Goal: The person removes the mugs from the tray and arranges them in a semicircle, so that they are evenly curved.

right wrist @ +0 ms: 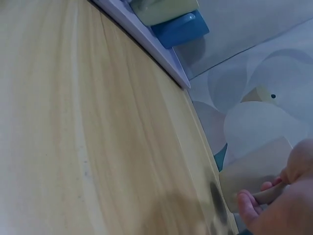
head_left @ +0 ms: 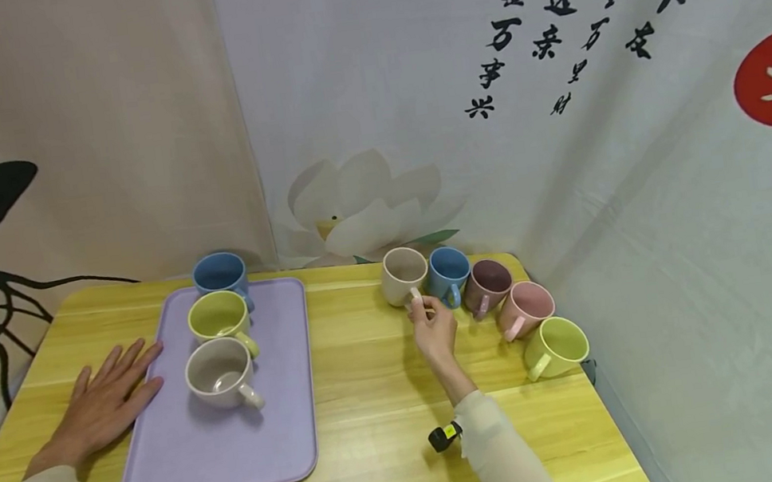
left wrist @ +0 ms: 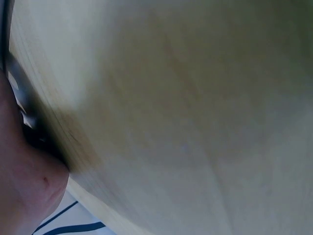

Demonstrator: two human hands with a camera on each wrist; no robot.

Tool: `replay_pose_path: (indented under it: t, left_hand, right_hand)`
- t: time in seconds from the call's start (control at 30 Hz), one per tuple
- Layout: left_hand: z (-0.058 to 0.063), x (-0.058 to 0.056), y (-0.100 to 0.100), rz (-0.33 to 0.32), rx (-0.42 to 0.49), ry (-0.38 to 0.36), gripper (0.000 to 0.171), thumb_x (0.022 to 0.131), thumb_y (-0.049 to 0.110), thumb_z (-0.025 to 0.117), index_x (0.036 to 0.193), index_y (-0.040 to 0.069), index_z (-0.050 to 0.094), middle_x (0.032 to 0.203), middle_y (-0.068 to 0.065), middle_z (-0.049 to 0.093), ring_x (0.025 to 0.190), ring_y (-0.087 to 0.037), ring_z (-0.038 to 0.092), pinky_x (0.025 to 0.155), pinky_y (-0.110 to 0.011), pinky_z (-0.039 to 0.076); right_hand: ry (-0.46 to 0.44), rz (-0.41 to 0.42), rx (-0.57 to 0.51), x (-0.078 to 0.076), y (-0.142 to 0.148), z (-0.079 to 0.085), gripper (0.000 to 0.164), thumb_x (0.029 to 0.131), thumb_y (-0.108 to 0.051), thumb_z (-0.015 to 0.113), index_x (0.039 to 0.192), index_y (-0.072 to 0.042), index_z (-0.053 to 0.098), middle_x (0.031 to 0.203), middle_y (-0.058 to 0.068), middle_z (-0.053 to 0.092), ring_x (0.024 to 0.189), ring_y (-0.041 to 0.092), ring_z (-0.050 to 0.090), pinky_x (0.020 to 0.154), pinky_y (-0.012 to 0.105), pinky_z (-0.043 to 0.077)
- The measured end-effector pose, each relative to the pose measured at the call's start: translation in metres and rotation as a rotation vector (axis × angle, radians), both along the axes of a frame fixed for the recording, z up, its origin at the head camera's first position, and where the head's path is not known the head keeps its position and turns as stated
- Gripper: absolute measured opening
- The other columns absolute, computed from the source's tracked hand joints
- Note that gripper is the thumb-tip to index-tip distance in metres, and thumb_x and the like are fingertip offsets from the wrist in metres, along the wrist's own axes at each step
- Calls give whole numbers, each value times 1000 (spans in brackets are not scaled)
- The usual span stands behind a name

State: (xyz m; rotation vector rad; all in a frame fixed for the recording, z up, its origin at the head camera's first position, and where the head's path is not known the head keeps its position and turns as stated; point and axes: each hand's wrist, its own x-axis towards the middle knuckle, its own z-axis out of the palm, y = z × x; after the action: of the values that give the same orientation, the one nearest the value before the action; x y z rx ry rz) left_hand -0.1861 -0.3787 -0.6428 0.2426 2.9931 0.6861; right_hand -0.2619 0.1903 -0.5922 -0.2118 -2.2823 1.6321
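Observation:
My right hand [head_left: 436, 331] pinches the handle of a beige mug [head_left: 402, 269] near the table's back edge. The right wrist view also shows the fingers on that beige mug [right wrist: 252, 169]; whether its base touches the table I cannot tell. My left hand [head_left: 105, 404] lies palm down with spread, straight fingers, its fingertips on the left rim of a purple tray [head_left: 286, 430]. On the tray a blue mug [head_left: 220, 273], a yellow-green mug [head_left: 217, 314] and a grey-white mug [head_left: 220, 374] stand in a column, handles toward the lower right.
Right of the held mug, a blue mug [head_left: 448, 269], a purple-brown mug [head_left: 488, 283], a pink mug [head_left: 527, 305] and a yellow-green mug [head_left: 558, 344] curve along the wooden table's [head_left: 370, 404] right edge. A printed curtain [head_left: 368, 98] hangs directly behind the table.

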Motion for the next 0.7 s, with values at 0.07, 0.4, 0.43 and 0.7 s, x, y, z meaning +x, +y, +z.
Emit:
replay_pose_path:
  t: [0.07,0.4,0.43,0.7]
  left_hand:
    - [1,0,0,2,-5,-4,73,120,54,42,183,25,16,190,-25,8,175,-58,-6,133,-78,-24]
    - [2,1,3,6,2,-8,74,120,54,42,183,25,17,190,-26,9,175,-58,-5,133,-78,-24]
    - [2,1,4,5,3,-11,74,120,54,41,183,25,16,190,-25,9,175,-58,-6,133,-78,-25]
    - [6,1,3,6,-4,-9,74,120,53,42,183,24,17,190,-25,10,175,-58,-4,134,-79,-22]
  right_hand:
    - [-48,-24,11,-8,3,-9,25,113,-29,73,115,-5,82,105,16,85,93,31,88,73,32,67]
    - [-9,-52,3,-37,18,-48,20,109,-28,78,108,-9,83,94,10,85,79,19,85,63,30,65]
    - [-9,-54,4,-34,15,-41,19,109,-26,78,107,-7,83,93,12,85,79,22,85,63,32,65]
    - [-58,-55,39,-7,-3,6,15,109,-14,74,108,-2,82,100,27,85,90,40,86,65,25,61]
